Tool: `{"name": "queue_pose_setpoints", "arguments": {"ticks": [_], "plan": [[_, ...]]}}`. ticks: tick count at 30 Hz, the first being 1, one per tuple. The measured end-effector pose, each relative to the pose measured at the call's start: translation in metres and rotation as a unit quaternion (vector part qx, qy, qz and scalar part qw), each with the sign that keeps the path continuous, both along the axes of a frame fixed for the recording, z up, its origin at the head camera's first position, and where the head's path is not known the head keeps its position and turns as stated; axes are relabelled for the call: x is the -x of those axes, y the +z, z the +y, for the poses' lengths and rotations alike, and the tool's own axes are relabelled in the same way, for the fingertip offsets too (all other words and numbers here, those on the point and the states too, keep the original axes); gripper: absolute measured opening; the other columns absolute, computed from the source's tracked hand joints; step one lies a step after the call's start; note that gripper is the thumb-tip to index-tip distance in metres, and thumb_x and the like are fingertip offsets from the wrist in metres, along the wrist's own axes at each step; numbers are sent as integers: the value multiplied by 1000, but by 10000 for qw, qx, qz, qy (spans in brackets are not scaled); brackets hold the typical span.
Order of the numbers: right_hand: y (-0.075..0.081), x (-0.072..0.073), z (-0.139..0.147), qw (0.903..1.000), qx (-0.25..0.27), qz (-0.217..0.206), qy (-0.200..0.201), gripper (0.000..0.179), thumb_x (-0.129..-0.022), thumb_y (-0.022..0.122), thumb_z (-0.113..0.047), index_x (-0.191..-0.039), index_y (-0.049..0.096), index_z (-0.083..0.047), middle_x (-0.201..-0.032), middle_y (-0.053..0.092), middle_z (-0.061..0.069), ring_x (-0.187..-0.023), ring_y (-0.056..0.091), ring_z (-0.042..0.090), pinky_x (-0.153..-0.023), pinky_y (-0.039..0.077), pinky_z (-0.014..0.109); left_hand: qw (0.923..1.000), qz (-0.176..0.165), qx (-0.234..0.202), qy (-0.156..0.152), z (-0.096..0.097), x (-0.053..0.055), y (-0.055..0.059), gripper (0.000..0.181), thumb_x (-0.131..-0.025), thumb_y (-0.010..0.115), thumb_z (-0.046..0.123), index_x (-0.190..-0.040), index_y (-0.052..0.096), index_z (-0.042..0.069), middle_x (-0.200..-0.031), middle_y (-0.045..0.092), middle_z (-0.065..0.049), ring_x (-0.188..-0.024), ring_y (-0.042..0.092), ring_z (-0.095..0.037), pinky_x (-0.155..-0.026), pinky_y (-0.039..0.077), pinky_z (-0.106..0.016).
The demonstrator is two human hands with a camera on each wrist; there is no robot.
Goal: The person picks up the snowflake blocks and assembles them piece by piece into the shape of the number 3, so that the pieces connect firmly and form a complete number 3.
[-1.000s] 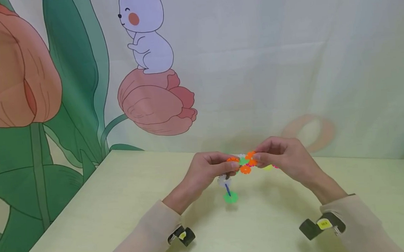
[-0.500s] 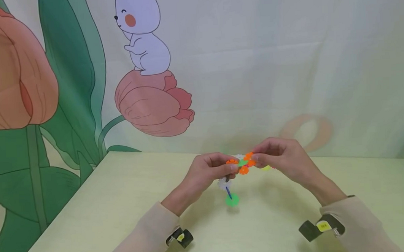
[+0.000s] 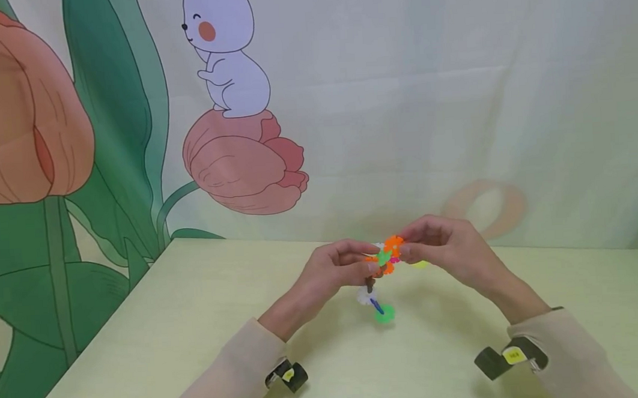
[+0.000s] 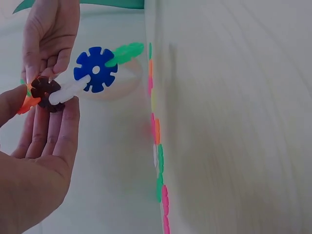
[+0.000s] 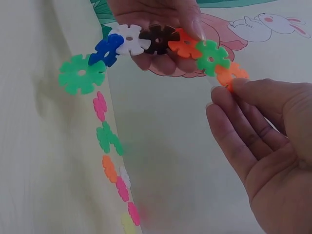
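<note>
A chain of notched plastic snowflake discs spans both hands above the table. In the right wrist view it runs from a green disc point(image 5: 82, 74) through a blue disc point(image 5: 106, 51), a white disc point(image 5: 130, 39), a brown disc point(image 5: 159, 39), an orange disc point(image 5: 184, 45) and a second green disc point(image 5: 212, 58) to an end orange disc point(image 5: 231, 74). My left hand point(image 3: 333, 267) pinches the chain near its brown and middle orange discs. My right hand point(image 3: 451, 249) pinches the end orange disc between thumb and fingers. The green-and-blue end hangs free below my left hand.
Loose snowflake discs lie on the pale table point(image 3: 223, 324) behind the hands, among them pink point(image 5: 100, 106), green point(image 5: 104, 137), orange point(image 5: 109, 168) and yellow point(image 5: 127, 223) ones. A printed curtain point(image 3: 379, 111) stands at the table's back edge.
The chain has turned in my left hand, and its hanging green end has swung to the right. My right hand stays nearly in place, still pinching the end orange disc.
</note>
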State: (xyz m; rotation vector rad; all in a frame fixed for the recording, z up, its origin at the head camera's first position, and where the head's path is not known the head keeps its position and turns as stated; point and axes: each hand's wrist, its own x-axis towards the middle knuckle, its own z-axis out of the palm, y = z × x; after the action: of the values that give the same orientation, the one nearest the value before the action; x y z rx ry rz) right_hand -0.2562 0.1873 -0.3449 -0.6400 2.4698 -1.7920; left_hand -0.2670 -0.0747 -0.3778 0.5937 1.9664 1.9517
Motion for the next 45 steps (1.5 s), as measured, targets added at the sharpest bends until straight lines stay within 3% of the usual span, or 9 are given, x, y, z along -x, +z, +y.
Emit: {"name": "queue_pose_setpoints", "arguments": {"ticks": [11,17,25,30,35,37,41,45], "plan": [[-7,0,-9,9996,115,220,152,21,-98,79,-13,-116,77,-2,-105,78,14,-93,76,30,-88,62,38,9996,217,159,28,3,-2,-2,29,-99,77,18,-126,74,6,-115,78,-7,-104,76,-23,-95,60,-38],[-11,0,-18,9997,131,139,136,19,-98,80,-16,-111,77,-3,-101,78,13,-91,76,31,-88,62,38,9968,588,416,339,2,-2,-3,23,-99,77,27,-118,79,14,-111,78,-3,-101,74,-23,-91,58,-37],[-17,6,-26,9998,143,28,135,22,-100,78,-20,-112,74,-1,-102,76,17,-93,75,34,-89,62,39,9914,816,693,757,-7,-1,3,17,-100,76,25,-108,80,11,-102,77,-3,-94,71,-22,-82,60,-34],[-24,21,-23,9996,-9,20,-288,26,-102,75,-24,-118,74,-4,-106,76,15,-95,75,30,-92,60,35,9905,797,693,880,-15,4,4,16,-99,76,22,-107,78,8,-101,76,-4,-91,72,-22,-82,60,-34],[-32,45,-26,9974,-355,91,-614,27,-101,76,-25,-121,76,-6,-111,77,8,-103,74,33,-95,59,47,9888,781,744,1036,-23,8,1,13,-101,72,17,-105,74,5,-100,76,-6,-92,74,-22,-83,63,-36],[-37,55,-30,9967,-558,130,-582,26,-101,76,-22,-122,77,-6,-113,76,7,-106,73,34,-95,59,51,9889,771,728,1044,-25,9,0,13,-101,70,15,-104,73,3,-98,76,-8,-91,75,-23,-83,63,-37],[-53,74,-39,9932,-1050,380,-341,22,-100,77,-15,-119,78,-4,-113,76,6,-105,72,31,-88,62,47,9885,797,774,1027,-30,10,3,14,-101,68,16,-103,72,3,-97,76,-9,-91,74,-25,-83,63,-37],[-65,85,-48,9875,-1436,646,-38,22,-98,77,-10,-118,77,-1,-115,77,9,-109,71,33,-92,61,46,9880,799,877,986,-39,9,8,14,-100,69,17,-103,73,4,-96,77,-9,-90,75,-26,-84,63,-38]]}}
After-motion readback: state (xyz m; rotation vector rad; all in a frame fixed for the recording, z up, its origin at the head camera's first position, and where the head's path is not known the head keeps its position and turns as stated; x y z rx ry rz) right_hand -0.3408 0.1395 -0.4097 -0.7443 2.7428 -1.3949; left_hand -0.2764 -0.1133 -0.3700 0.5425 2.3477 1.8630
